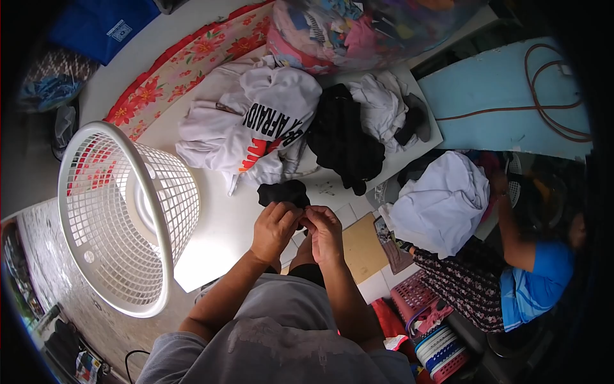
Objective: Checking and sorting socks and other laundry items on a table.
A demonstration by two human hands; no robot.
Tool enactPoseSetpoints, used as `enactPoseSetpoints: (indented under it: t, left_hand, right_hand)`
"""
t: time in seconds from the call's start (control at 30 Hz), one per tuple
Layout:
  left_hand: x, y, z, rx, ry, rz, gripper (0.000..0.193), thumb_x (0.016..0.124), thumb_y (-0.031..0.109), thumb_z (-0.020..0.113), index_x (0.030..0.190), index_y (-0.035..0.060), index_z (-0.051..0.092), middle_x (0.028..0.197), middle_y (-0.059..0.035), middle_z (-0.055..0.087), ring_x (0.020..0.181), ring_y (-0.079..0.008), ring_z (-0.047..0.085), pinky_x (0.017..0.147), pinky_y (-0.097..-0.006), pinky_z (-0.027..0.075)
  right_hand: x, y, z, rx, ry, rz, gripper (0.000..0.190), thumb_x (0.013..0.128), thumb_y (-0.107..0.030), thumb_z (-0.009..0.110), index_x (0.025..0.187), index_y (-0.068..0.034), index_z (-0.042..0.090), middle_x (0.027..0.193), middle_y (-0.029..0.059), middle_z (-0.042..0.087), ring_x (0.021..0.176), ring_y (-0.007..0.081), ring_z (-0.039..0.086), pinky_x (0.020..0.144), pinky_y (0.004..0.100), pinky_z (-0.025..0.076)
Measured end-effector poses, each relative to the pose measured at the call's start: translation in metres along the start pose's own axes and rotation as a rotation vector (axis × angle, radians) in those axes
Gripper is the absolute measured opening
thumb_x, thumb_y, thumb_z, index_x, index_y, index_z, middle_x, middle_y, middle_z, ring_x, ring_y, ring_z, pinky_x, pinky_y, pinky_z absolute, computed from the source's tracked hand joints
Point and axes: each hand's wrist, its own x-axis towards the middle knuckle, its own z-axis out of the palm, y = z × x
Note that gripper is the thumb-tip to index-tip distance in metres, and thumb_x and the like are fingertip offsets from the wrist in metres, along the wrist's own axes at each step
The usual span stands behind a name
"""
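My left hand (277, 230) and my right hand (325, 233) meet at the near edge of a white table (216, 225). The fingers of both pinch a small black cloth item (284, 193), whose exact kind I cannot tell. Beyond them lies a heap of white garments with a printed white shirt (283, 110) on top. To its right is a bunched black garment (343, 139), then crumpled white clothes (381, 105) with a dark grey piece (418, 120) at their edge. A white plastic laundry basket (165, 211) lies tipped on its side at the left.
A large clear bag of clothes (355, 36) stands at the back beside a floral cloth (206, 50). On the right sits a person in a blue top (542, 283), with white cloth (441, 201) before them. Pink plastic baskets (412, 295) stand below. A cord (508, 107) crosses a light-blue board (479, 86).
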Motion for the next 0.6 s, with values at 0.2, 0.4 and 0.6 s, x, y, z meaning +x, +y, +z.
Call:
enactPoseSetpoints:
  t: [0.2,0.4,0.6]
  left_hand:
    - [-0.001,-0.01,-0.005,0.003,-0.039,0.062,0.018,0.066,0.006,0.064,0.084,0.0088,0.059,0.084,-0.0023,0.056,0.07,-0.0208,0.055,0.06,-0.031,0.048]
    - [-0.003,-0.015,-0.009,-0.026,-0.037,0.02,0.02,0.067,0.004,0.064,0.086,0.0089,0.059,0.086,-0.0029,0.056,0.072,-0.0218,0.055,0.061,-0.0319,0.048]
    - [-0.002,-0.02,-0.018,-0.072,-0.03,-0.032,0.023,0.067,0.002,0.066,0.088,0.0087,0.059,0.086,-0.0033,0.057,0.073,-0.0226,0.055,0.062,-0.0328,0.048]
  right_hand:
    - [-0.001,0.005,0.007,-0.004,0.016,-0.006,0.008,0.083,-0.004,0.06,0.09,0.0,0.058,0.087,0.0074,0.06,0.078,0.0163,0.06,0.076,0.028,0.05]
    - [-0.002,0.009,0.015,-0.032,0.04,-0.014,0.007,0.084,-0.003,0.06,0.091,-0.001,0.059,0.087,0.0065,0.06,0.078,0.0154,0.059,0.076,0.028,0.05]
    - [-0.002,0.014,0.025,-0.07,0.002,-0.03,0.008,0.084,-0.004,0.06,0.091,-0.002,0.059,0.087,0.0056,0.06,0.079,0.0139,0.058,0.074,0.0271,0.049]
